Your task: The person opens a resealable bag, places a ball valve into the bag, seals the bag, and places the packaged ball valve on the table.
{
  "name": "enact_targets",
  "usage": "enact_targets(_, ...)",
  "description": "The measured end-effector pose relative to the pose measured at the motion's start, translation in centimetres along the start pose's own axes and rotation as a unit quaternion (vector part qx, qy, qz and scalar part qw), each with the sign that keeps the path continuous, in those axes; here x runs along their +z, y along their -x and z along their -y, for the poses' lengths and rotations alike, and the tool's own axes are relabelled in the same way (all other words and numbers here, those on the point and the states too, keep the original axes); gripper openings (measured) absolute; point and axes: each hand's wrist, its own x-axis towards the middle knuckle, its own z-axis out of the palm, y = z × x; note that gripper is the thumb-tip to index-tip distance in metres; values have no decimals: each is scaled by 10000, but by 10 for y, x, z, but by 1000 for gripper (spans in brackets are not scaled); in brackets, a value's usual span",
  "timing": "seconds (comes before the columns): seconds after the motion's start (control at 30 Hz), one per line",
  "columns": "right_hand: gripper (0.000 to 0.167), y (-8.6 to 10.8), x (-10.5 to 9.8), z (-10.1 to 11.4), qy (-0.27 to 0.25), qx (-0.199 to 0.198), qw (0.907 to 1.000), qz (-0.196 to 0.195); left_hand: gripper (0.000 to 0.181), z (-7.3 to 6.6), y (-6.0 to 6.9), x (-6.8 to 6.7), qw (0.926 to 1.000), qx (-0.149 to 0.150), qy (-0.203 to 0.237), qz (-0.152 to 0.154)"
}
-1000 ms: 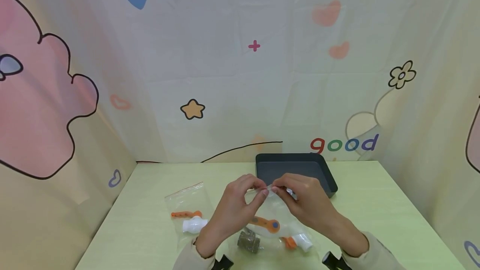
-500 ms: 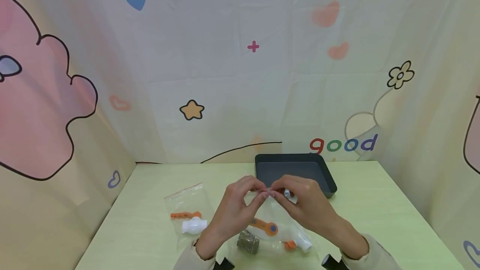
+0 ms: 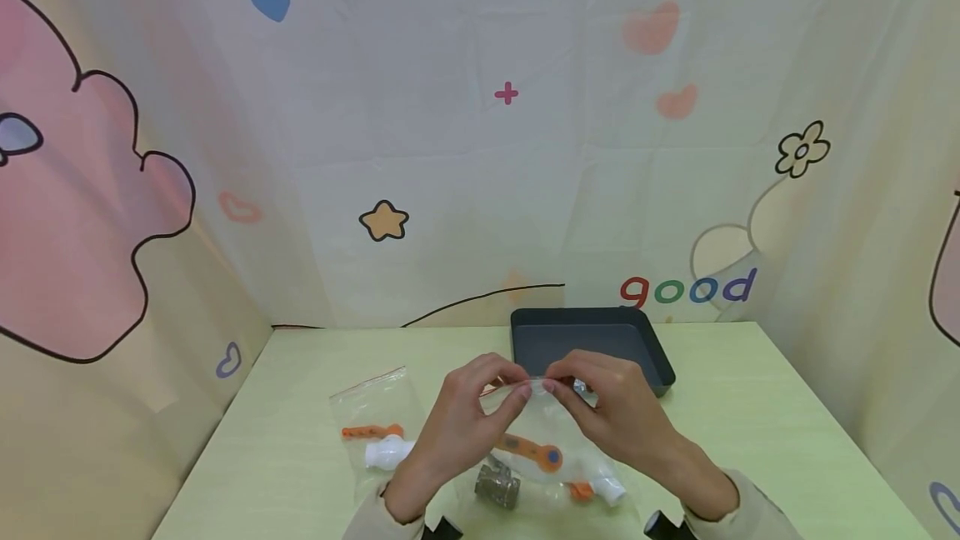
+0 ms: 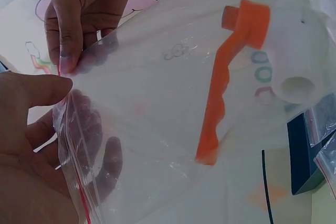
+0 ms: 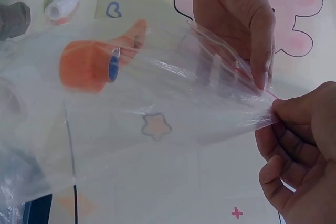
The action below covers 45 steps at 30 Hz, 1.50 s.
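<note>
Between my two hands hangs a clear zip bag [image 3: 562, 419] with a red line along its seal. My left hand [image 3: 461, 427] pinches the sealing edge between thumb and fingers. Close beside it, my right hand [image 3: 622, 407] pinches the same edge near the bag's corner. Inside the bag is an orange handle [image 4: 212, 103] with a round end; a blue spot [image 5: 113, 68] shows on that end in the right wrist view. Next to the handle lies a white pipe fitting [image 4: 296, 77], blurred by the plastic.
Left on the table [image 3: 255, 457] lies another zip bag [image 3: 375, 390] with an orange handle and white fitting. Below the hands are a grey threaded fitting [image 3: 497, 486] and a white fitting [image 3: 607, 488] with an orange part. A dark tray [image 3: 585, 336] stands at the back.
The fingertips of both hands came together along the bag's edge half a second ago, and now stand slightly apart. The left hand has shifted a little left; the bagged handle has swayed slightly.
</note>
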Motion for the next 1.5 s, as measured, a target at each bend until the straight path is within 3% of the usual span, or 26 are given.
enact_targets(0.3,3,0,2,1,-53,12,9999,-88,9,4,-2,4,9988,423,-204,-104)
enact_targets(0.6,7,1,0,-3,2,4,9999,-171,8,9,3,-1,9998,-73,-161,79)
enact_targets(0.97,5,3,0,-4,9,-29,9999,-165,13,13,4,0,9996,162,-242,52)
enact_targets(1.3,3,3,-6,-3,69,183,9998,-99,8,14,7,-7,9992,-231,-182,255)
enact_targets(1.5,5,4,-7,-3,47,152,9998,-129,8,16,8,-7,9996,-104,-238,132)
